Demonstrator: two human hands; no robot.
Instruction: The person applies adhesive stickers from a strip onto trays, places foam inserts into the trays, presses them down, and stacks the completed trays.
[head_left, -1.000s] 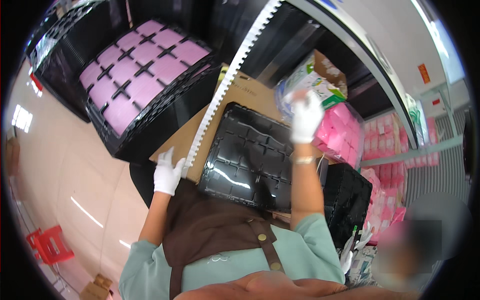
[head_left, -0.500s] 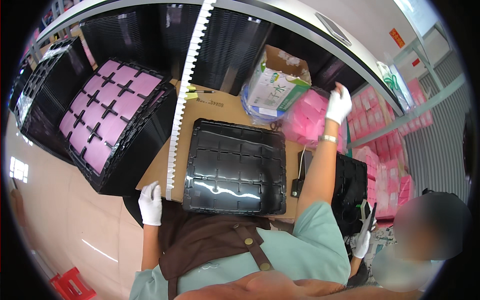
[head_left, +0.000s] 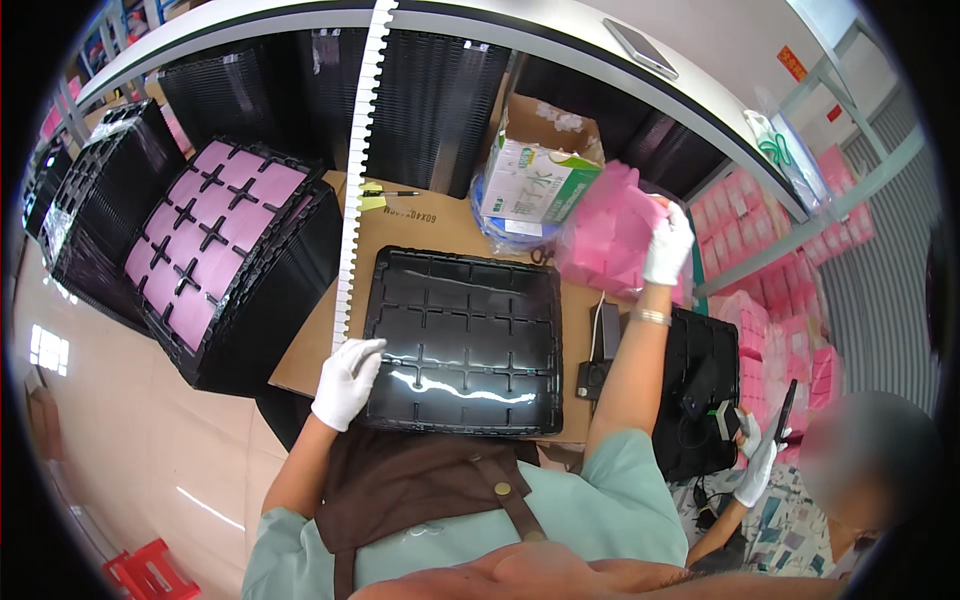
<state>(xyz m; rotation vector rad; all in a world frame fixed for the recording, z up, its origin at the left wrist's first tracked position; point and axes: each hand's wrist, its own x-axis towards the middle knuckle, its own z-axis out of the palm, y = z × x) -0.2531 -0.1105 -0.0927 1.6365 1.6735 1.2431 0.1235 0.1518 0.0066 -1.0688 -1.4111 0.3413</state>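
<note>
A black plastic tray [head_left: 462,340] with a grid of moulded ridges lies in front of me on brown cardboard. My left hand [head_left: 347,384], in a white glove, is at the tray's left edge, fingers loosely stretched toward it and holding nothing visible. To the right, my gloved right hand [head_left: 667,247] is at the side of a pile of thin pink sheets [head_left: 618,225] in clear plastic. Its fingers are bent at the edge of a raised pink sheet and appear closed on it; the fingertips are partly hidden.
A stack of black trays [head_left: 240,290] with a pink layer on top stands at left. Behind the tray are an open carton [head_left: 540,170], a pen [head_left: 390,193] and a white toothed strip [head_left: 358,180]. At right, a co-worker's gloved hand [head_left: 757,475] holds a dark flat device.
My left hand has moved up and right to the tray's edge. My right hand has come down onto the pink sheets, one of which now stands higher. The co-worker's hands have risen.
</note>
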